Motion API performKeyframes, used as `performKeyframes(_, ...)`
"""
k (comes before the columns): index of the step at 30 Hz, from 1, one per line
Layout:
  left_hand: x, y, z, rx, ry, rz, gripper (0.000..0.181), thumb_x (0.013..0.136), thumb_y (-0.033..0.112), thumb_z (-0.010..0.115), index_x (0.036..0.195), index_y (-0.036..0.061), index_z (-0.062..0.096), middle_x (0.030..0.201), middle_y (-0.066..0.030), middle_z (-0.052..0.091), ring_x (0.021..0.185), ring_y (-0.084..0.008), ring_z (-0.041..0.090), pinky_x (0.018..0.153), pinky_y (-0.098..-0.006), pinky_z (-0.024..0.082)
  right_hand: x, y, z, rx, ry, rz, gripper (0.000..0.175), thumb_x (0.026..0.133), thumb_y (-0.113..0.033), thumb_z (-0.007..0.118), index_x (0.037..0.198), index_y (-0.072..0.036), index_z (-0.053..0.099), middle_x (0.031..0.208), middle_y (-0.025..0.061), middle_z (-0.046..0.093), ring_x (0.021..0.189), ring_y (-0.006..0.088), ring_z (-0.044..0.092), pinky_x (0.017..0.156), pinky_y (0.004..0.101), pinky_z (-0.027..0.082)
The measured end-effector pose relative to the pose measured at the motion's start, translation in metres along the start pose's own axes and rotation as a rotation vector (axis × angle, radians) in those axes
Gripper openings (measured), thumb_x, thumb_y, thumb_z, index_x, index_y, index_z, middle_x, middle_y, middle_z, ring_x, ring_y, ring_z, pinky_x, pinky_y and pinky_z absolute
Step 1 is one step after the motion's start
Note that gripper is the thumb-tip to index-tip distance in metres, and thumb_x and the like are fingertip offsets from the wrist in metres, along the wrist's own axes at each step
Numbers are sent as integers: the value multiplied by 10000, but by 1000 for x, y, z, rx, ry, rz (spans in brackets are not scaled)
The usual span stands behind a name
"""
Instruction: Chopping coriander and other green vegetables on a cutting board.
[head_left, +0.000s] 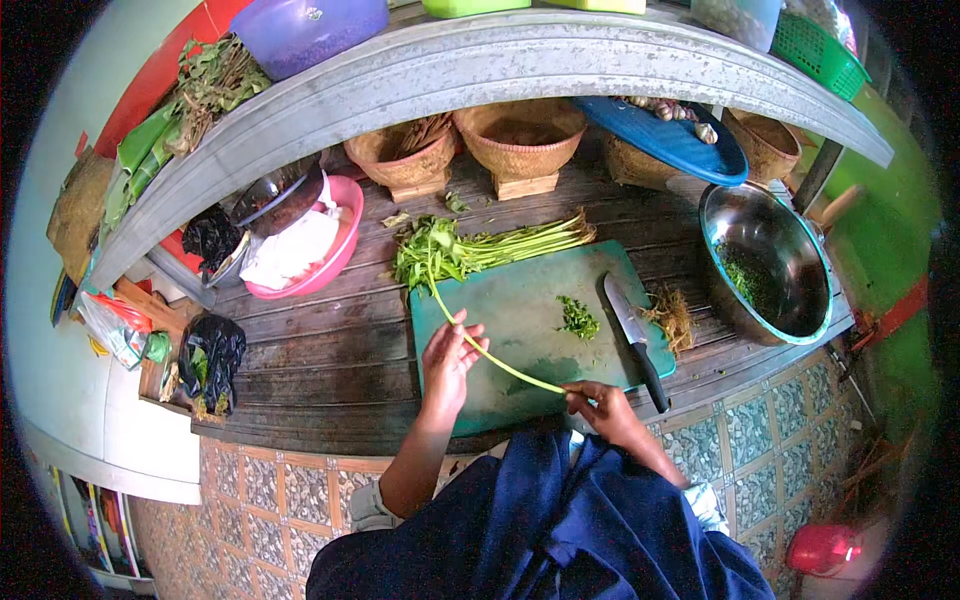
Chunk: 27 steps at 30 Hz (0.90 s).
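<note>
My right hand (604, 409) pinches the lower end of a long, thin green stalk (516, 372), which bows across the cutting board. Its leafy top reaches the far left of the board. Loosely curled, my left hand (444, 367) has the same stalk between thumb and fingers farther up. Beneath is a green cutting board (510, 319) with a small heap of chopped greens (577, 318). A black-handled kitchen knife (628, 321) lies at the board's right, its handle over the near edge. Along the far edge rests a bunch of leafy green stalks (517, 241).
Trimmed roots (671, 319) lie right of the knife. Farther right, a steel bowl (806, 262) contains chopped greens. A pink basin (352, 225) and black plastic bag (217, 352) are at left. Woven baskets (517, 142) and a blue tray (660, 139) with garlic sit under the shelf (480, 64).
</note>
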<state>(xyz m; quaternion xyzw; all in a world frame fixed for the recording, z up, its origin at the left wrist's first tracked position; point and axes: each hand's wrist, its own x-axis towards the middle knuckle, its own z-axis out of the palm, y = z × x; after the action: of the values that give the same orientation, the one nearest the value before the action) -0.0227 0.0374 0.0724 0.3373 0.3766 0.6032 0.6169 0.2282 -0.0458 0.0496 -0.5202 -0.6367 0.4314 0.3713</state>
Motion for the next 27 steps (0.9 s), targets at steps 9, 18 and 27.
performKeyframes(9,19,65,11,752,-453,157,276,966,139,513,1182,-7,603,754,-38,645,622,-90,570,604,-227,477,23,-63,-29,-490,428,-609,224,782,-21,671,1006,-33,668,878,136,638,786,291,629,693,364,529)
performKeyframes(18,2,76,32,973,-661,71,244,949,81,485,1131,-7,621,720,-40,642,601,-96,584,581,-247,493,65,-83,-36,-585,512,-752,338,744,14,663,1076,-48,655,950,88,598,768,239,610,647,332,528)
performKeyframes(27,-12,68,31,922,-713,37,229,959,98,497,1115,-15,621,759,-41,659,647,-88,592,613,-243,495,78,-60,-10,171,357,-443,145,845,-33,619,987,-26,645,842,62,604,689,172,603,616,295,506)
